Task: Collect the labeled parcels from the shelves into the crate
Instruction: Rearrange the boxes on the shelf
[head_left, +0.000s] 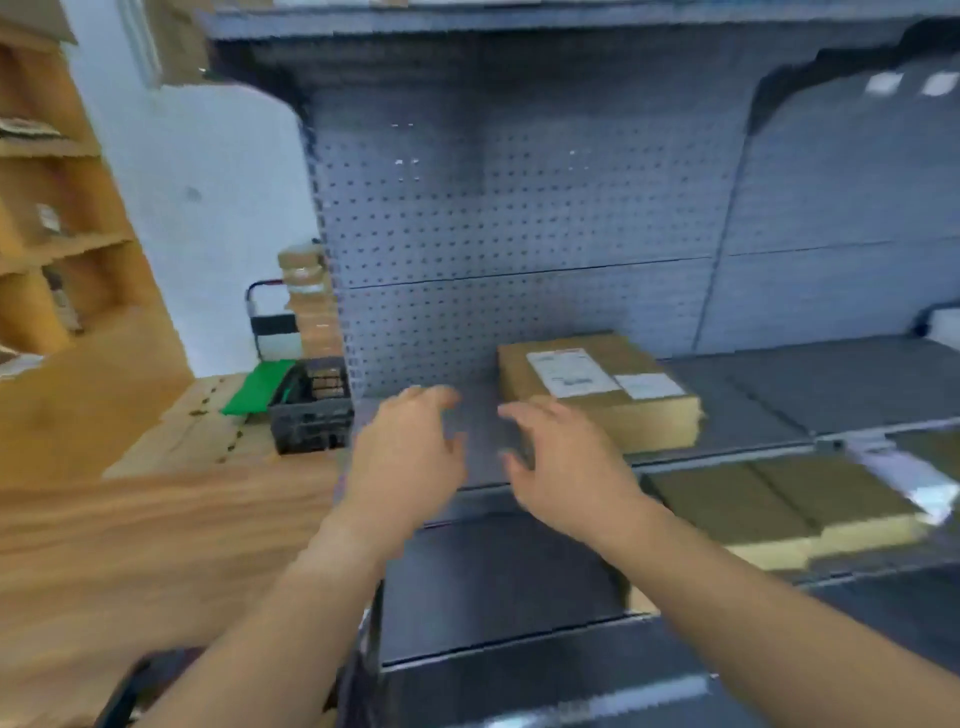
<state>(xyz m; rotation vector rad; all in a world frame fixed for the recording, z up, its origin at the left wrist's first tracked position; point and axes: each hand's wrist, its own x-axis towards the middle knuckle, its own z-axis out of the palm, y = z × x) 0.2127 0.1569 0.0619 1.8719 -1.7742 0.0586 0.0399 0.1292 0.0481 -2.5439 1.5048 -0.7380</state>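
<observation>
- Head camera view: the parcel (597, 389) is a flat brown cardboard box lying on the grey metal shelf (753, 400), close to the pegboard back panel (519, 208).
- Two white labels are stuck on its top: a bigger label (571, 371) with a thin red strip along its far edge, and a smaller label (652, 386) just to the right of it.
- My left hand (410, 457) hovers over the bare shelf to the left of the parcel, fingers spread and loose, holding nothing.
- My right hand (566, 467) is just in front of the parcel's near left corner, fingers also spread, gripping nothing; the two hands are apart, with a gap of shelf between them.
- I cannot tell whether my right fingertips touch the box, because the hands are smeared by blur.
- The black crate (311, 421) stands on the wooden floor (156, 519) to the left of the shelving, well apart from the parcel; brownish things sit inside it, too blurred to make out.
- More brown boxes (779, 504) lie on the shelf below, on the right, their far ends cut off by the edge of the view.
- The print on both labels is too blurred for me to read, and I can make out no brand.
</observation>
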